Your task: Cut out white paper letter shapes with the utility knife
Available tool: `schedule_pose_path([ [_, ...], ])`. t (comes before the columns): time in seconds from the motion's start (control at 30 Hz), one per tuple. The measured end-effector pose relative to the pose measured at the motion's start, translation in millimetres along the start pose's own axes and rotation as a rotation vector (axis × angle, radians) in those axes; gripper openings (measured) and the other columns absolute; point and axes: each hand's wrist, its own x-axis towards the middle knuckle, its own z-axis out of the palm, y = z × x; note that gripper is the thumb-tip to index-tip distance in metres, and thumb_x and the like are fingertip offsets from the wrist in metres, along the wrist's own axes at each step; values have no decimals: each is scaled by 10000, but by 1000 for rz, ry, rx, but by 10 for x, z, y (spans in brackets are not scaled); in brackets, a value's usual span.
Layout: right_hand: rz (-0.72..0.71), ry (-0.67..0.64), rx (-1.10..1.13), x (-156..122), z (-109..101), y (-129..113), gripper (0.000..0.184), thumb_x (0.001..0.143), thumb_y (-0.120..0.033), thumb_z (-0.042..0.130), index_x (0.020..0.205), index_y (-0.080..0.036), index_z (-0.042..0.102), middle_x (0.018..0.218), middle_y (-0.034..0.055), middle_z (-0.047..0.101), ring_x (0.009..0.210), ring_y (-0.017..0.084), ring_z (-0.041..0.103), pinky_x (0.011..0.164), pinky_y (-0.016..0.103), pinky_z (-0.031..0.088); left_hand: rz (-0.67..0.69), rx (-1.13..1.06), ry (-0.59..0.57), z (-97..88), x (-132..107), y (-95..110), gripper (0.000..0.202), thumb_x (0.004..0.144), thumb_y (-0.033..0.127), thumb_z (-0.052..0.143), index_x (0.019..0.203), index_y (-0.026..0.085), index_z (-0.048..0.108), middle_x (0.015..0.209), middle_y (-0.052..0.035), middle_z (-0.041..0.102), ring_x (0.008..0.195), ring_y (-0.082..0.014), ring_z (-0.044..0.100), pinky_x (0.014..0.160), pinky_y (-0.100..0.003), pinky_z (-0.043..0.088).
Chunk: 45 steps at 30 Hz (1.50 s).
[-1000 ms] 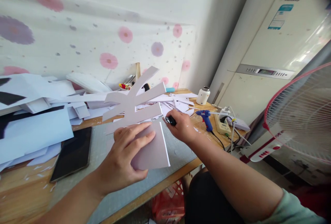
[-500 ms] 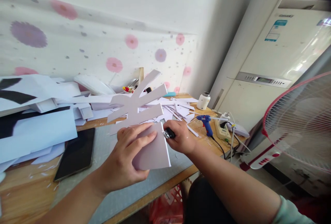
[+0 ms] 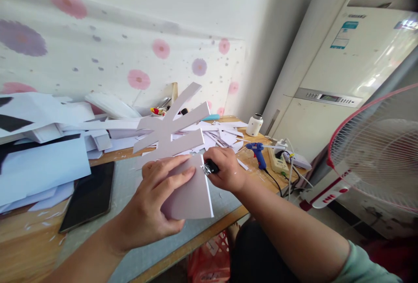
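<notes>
My left hand [image 3: 153, 196] grips a white foam board cutout [image 3: 192, 200], thumb below and fingers spread over its face. The cutout is held up off the table, and several branching arms stick out at its far end. In my closed right hand [image 3: 228, 172] is a black-handled tool [image 3: 213, 166] with a shiny metal end, perhaps a craft knife. Its metal end touches the cutout's right edge, close to the upper corner. The fingers hide most of the handle. Beneath both hands lies a grey cutting mat [image 3: 140, 257].
White board scraps [image 3: 225, 135] cover the table's back. A blue glue gun [image 3: 257, 152], a white jar [image 3: 254, 125] and a power strip [image 3: 277, 161] stand right. A black tablet [image 3: 88, 196] and stacked sheets [image 3: 42, 170] lie left. A fan [image 3: 375, 148] stands beyond the table's right side.
The view has shifted slightly. Both hands keep their grips, the cutout is turned a little, and more of the tool's metal end shows at the board's edge.
</notes>
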Motion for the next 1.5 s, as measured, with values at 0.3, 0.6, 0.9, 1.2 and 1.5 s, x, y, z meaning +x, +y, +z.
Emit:
schedule_pose_path([
  [0.3,54,-27,23,-31,4,65,108,804,-158,517,872,-238,489,688,-2,628,578,147,578,562,247,422,32,-7,0,-16,-3,33,726,708,87,615,1395,218,421,1456,-175,459,1306,-360,485,1045,-494,392],
  [0.6,29,-18,-2,-21,6,48,72,821,-178,499,862,-237,507,681,3,632,585,150,585,563,251,430,56,-2,-30,-34,-12,24,707,728,90,610,1399,193,414,1455,-189,431,1309,-356,472,1057,-488,372],
  [0.9,377,-87,-109,-300,101,470,86,866,-284,575,815,-215,580,648,1,606,545,145,514,552,248,388,-6,94,-38,47,-25,-64,643,737,132,605,1352,243,455,1417,-168,517,1266,-352,522,983,-487,359],
  [1.2,735,-312,-90,-255,19,399,106,838,-311,595,815,-208,593,683,5,591,627,154,493,603,266,355,-85,310,-84,154,-60,-252,576,738,119,596,1300,231,538,1403,-151,554,1206,-356,560,936,-487,309],
  [1.5,1033,-218,836,-81,59,32,312,792,-487,644,774,-182,584,608,-4,608,444,89,406,446,243,297,-74,320,-134,183,-81,-253,655,695,111,664,1322,227,518,1430,-163,538,1232,-354,532,931,-492,291],
])
